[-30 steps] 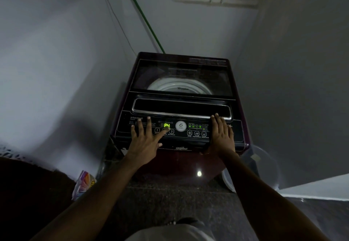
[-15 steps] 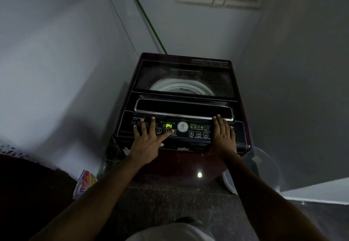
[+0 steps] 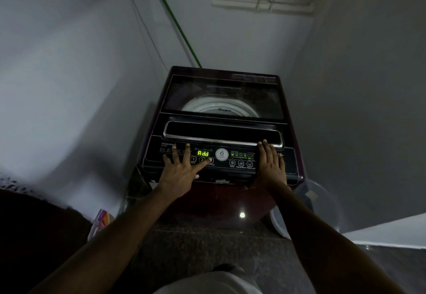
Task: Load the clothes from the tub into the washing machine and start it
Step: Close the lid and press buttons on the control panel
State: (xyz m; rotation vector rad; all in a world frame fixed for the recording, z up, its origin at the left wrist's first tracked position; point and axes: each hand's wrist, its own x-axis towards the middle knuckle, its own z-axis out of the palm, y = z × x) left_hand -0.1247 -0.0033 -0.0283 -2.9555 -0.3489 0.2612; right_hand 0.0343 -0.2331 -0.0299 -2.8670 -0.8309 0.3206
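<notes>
Head view, looking down: the washer (image 3: 221, 132) stands in the corner with its lid (image 3: 222, 96) shut, so the drum shows only as a pale ring through the glass and no clothes can be made out inside. The tub (image 3: 322, 203) sits on the floor just right of the machine, partly hidden, and looks clear and empty. Both hands lie on the control panel (image 3: 221, 157), whose long axis runs left to right across the front edge. The left hand (image 3: 182, 170) is spread flat, fingers (image 3: 175, 153) apart and holding nothing, with its thumb stretched right onto the button (image 3: 210, 160) at the end of the numbered row, just under the green display (image 3: 203, 153) reading "Add". The right hand (image 3: 273, 167) rests palm down at the panel's right end, fingers together, gripping nothing, well apart from that button. So the left is the nearer hand, and the key sits directly under its thumb tip. Loading looks done; I judge this the start press.
</notes>
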